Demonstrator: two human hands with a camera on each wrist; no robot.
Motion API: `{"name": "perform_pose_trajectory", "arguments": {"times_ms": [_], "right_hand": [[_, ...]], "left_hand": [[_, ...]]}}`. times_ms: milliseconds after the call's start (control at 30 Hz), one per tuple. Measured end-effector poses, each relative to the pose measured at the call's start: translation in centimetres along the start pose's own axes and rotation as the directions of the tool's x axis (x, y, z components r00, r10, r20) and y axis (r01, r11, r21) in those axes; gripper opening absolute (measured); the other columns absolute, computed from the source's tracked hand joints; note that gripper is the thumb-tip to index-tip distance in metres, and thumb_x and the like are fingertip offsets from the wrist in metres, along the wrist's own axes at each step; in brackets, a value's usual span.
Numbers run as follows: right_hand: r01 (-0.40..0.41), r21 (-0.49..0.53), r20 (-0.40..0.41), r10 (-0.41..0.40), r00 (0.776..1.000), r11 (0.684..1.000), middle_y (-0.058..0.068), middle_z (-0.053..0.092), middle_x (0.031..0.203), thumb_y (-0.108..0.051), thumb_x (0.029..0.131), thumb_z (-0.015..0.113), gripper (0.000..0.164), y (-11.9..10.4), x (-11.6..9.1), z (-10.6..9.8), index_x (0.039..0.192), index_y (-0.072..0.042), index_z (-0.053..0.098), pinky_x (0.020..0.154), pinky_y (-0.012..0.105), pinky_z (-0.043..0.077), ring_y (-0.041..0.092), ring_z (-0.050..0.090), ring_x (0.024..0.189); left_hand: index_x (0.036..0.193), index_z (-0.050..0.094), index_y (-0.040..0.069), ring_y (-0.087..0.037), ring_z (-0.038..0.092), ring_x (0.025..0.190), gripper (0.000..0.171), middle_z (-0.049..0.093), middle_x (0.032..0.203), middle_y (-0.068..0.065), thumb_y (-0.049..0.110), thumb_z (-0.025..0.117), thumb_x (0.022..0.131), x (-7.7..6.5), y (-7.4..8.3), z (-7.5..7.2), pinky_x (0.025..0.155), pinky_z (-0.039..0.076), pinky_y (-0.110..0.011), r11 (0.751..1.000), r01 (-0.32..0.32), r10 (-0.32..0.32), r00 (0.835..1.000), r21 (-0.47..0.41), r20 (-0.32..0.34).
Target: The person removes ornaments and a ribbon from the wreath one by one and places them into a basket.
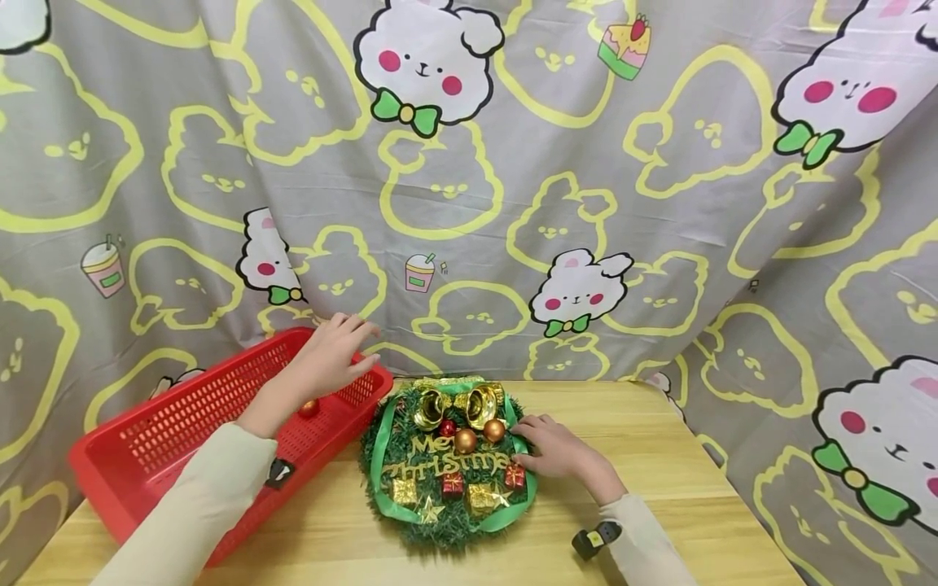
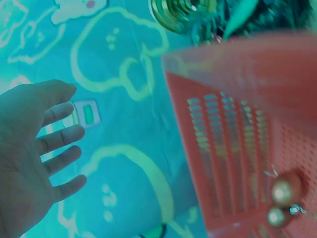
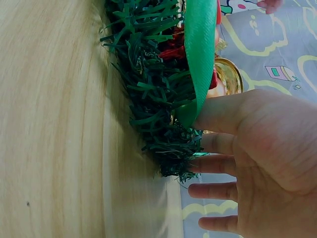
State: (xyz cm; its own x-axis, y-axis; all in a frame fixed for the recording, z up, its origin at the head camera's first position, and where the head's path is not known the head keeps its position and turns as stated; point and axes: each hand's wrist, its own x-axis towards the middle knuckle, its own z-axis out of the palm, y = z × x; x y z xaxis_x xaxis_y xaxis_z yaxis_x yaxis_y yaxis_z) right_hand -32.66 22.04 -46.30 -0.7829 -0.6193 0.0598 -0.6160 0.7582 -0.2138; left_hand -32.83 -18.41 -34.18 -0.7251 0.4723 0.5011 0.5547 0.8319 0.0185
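L sleeve (image 1: 198, 496), nearest. L hand (image 1: 330, 358): fingers loose, empty, red basket (image 1: 212, 399) below. R hand (image 1: 554, 450): fingers extended, nil gripped, wreath (image 1: 449, 533) at tips; green ribbon (image 3: 199, 54) may slip if thumb drags.

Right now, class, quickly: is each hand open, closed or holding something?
Left hand: open, holding nothing, near the red basket.
Right hand: open, at the wreath's edge.

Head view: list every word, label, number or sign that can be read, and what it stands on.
"Me": gold upper lettering on the round green tinsel wreath; the rest is hidden by copper-coloured balls.
"Christma": gold lower lettering on the same wreath; its end cannot be made out.
Black wrist device, yellow label: too small to read.
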Motion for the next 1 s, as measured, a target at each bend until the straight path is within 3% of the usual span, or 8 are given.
{"name": "perform_pose_trajectory", "arguments": {"times_ms": [367,1000], "right_hand": [[-0.010,0.010,0.009,0.010,1.000,1.000,0.020,0.058,0.138,-0.031,0.098,0.066,0.050,-0.2,-0.2,-0.3,0.137,0.000,0.060,0.104,0.058,0.044,0.041,0.054,0.125],[-0.025,0.010,0.013,0.025,1.000,1.000,0.018,0.058,0.138,-0.032,0.098,0.066,0.049,-0.4,-0.1,-0.4,0.136,-0.002,0.060,0.105,0.058,0.044,0.039,0.054,0.126]], "left_hand": [[0.123,0.064,0.006,-0.031,0.056,0.102,0.035,0.064,0.115,-0.010,0.025,0.072,0.095,1.0,3.8,0.8,0.087,0.049,-0.048,0.996,-0.086,0.085,0.996,-0.027,-0.012],[0.122,0.065,0.014,-0.021,0.050,0.094,0.029,0.061,0.108,-0.002,0.025,0.071,0.096,1.3,7.2,4.3,0.080,0.046,-0.039,0.982,-0.155,0.165,0.981,-0.104,0.104]]}}
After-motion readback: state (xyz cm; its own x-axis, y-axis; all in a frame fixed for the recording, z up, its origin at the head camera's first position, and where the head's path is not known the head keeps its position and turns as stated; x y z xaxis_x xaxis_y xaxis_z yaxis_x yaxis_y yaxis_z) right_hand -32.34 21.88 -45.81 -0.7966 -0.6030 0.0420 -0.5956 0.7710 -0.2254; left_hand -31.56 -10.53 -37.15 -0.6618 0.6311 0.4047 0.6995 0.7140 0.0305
